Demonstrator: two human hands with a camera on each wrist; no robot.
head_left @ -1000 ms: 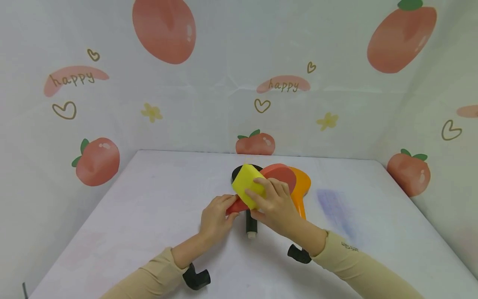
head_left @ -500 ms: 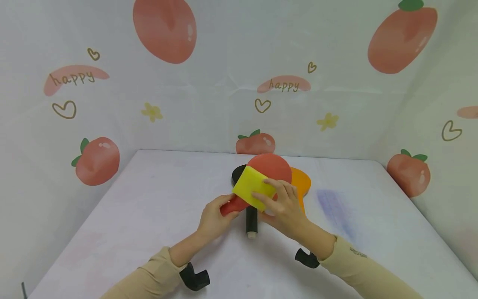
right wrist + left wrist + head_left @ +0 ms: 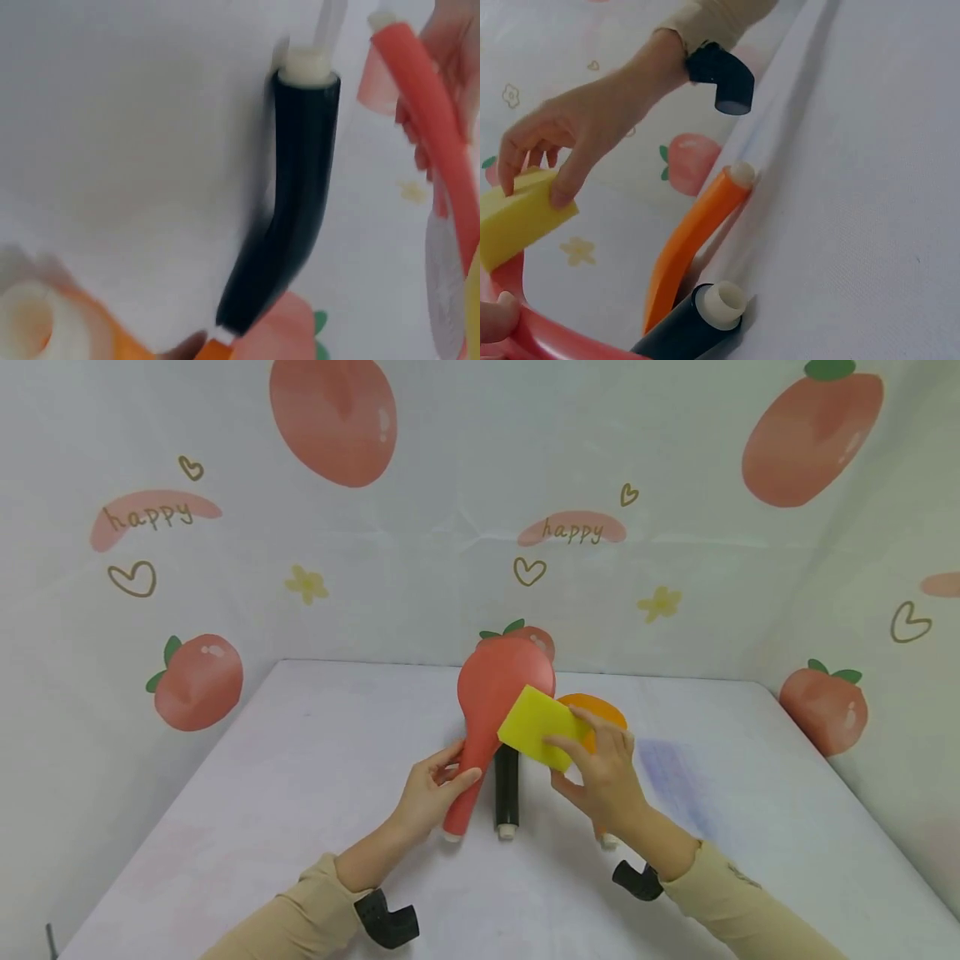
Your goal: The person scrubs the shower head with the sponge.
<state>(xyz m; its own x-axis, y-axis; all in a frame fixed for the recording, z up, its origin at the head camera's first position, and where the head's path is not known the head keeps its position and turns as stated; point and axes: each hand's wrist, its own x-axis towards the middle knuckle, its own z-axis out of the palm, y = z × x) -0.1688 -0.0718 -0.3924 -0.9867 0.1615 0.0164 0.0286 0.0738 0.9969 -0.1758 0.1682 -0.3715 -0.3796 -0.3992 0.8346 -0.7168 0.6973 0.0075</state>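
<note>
In the head view, my left hand [image 3: 426,793] grips a red shower head [image 3: 498,681] by its handle, with the round head up and away from me. My right hand [image 3: 611,772] pinches a yellow sponge [image 3: 542,727] between thumb and fingers. The sponge overlaps the red head's right edge; whether they touch I cannot tell. In the left wrist view, the sponge [image 3: 525,217] appears beside the red handle [image 3: 562,337]. From the right wrist, the red handle [image 3: 427,97] shows beside the sponge's edge [image 3: 472,307].
A black shower head [image 3: 507,793] lies on the white table [image 3: 300,827] behind the red one, its head hidden. To its right lies an orange shower head [image 3: 600,706], partly behind my right hand. A patterned cloth [image 3: 420,568] stands at the back.
The red shower head has swung leftward from a slanted pose to nearly upright and risen. My right hand has moved right with the sponge, uncovering more of the red handle.
</note>
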